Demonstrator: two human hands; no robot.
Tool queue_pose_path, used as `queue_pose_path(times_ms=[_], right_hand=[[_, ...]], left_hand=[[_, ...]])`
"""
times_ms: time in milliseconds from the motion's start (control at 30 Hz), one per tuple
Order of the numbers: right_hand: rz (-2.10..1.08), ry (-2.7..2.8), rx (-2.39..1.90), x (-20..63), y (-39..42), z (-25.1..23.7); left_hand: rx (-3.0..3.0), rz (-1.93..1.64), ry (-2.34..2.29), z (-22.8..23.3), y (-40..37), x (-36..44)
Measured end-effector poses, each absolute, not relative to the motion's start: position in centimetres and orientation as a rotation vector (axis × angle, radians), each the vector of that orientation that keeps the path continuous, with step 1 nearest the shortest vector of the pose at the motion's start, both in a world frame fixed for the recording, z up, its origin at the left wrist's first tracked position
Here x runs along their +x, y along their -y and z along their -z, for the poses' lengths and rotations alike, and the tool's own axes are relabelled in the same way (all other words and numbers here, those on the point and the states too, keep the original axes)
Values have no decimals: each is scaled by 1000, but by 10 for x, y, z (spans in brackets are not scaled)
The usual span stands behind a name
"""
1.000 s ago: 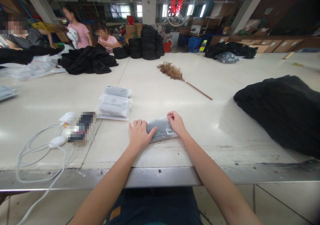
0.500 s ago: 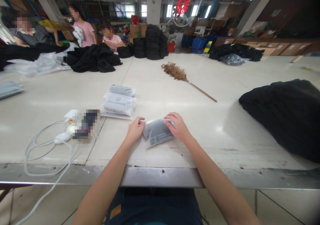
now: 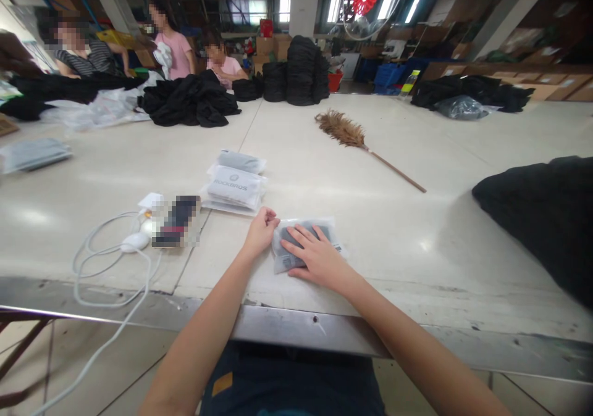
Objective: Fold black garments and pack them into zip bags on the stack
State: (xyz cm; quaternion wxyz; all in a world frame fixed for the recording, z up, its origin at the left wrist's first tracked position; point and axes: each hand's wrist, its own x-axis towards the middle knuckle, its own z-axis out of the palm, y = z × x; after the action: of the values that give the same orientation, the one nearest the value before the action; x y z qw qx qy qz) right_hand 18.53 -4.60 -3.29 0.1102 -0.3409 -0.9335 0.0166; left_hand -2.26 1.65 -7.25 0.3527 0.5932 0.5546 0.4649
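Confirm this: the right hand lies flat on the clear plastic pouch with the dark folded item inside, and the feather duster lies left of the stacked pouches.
Wrong on one point. The brown feather duster with its wooden handle lies to the right of the stacked white pouches, as the head view shows. The right hand does lie flat on the clear plastic pouch.

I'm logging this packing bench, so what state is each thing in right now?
Clear bag: flat on the table, dark item inside.
Right hand: open, pressing on the bag.
Left hand: fist closed at the bag's left edge.
Packed bags: stacked.
Feather duster: lying flat.
White cable: loosely coiled.
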Motion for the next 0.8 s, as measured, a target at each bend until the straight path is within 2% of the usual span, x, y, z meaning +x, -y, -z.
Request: queue_pose_path(times_ms=[367,500,667,800], right_hand=[[54,2844,-826,178,55,42],[-143,2867,-804,170,80,42],[-715,2741,-674,180,100,13],[-498,2442,-865,202,74,4]], left_hand=[[1603,-1184,-1506,74,-19,-17],[1592,-1182,-1535,72,-17,-17],[1633,-1172,-1542,73,-18,-17],[1668,-1271,-1590,68,-16,-14]])
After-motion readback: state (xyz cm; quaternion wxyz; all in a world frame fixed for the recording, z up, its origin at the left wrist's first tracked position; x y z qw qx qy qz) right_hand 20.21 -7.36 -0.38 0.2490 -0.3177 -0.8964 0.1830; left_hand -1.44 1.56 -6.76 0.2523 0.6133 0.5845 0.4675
